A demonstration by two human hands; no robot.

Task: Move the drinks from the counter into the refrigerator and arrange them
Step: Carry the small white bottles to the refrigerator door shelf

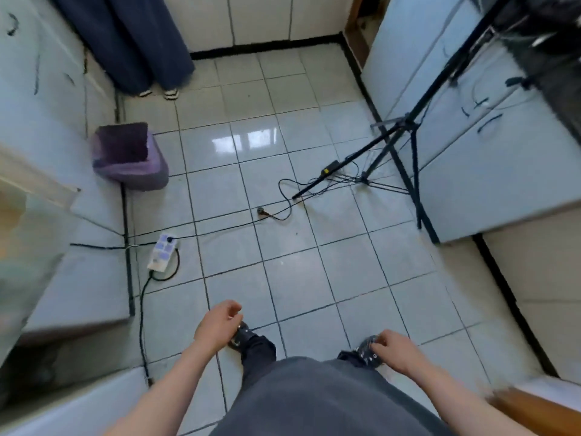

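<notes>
The fingers [234, 309] of the left hand [218, 325] are loosely curled with the thumb near them, and they hold nothing. The right hand [396, 352] is the same: slack, bent fingers with nothing in them. Both hands hang low in front of the body, above the shoes [240, 336] and the pale tiled floor [283, 247].

No drink is in view, so I can't describe how the drinks look, whether bottles, cans or cartons. They are probably up on the dark counter [553, 73] at the far right, above the pale cupboards [490, 171], but that corner is blurred and nothing on it can be made out.

As a guess only: full drinks would be fairly heavy for their size and stiff. If they are cold or wet they may be slippery, and if they are glass they could break on these hard tiles. A grip round the body, below the neck, looks safest, one drink per hand.

Further out, a power strip [162, 251] lies on the floor to the left, and its black cable [141, 309] runs back toward the feet — something to trip on while carrying. A purple bin [132, 158] stands beyond the strip by the left cupboards. A black tripod [405, 143] straddles the floor in front of the right-hand cupboards, with thin wires at its foot. Another person's dark trousers [132, 42] show at the top. The pale blurred shape [28, 234] at the left edge may be the refrigerator — I cannot tell.
</notes>
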